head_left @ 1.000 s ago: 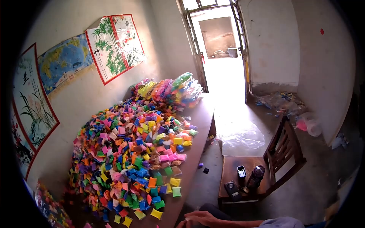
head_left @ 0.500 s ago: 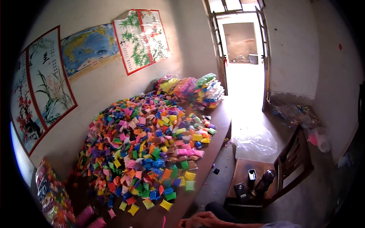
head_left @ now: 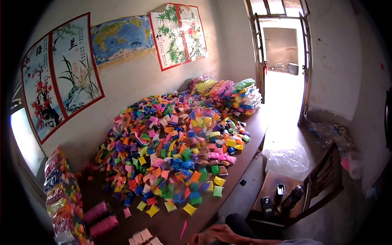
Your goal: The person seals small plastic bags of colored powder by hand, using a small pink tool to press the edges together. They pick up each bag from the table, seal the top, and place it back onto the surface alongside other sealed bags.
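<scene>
Head view: I see my right hand (head_left: 216, 235) low at the frame's bottom, resting by the table (head_left: 167, 224) edge. It is half cut off, so I cannot tell its grip. A pink strip (head_left: 183, 230) lies just beside it, and the packets (head_left: 175, 139) are heaped farther up against the wall.

Glossy plastic packets (head_left: 179, 151), matt wooden table (head_left: 255, 120)
</scene>
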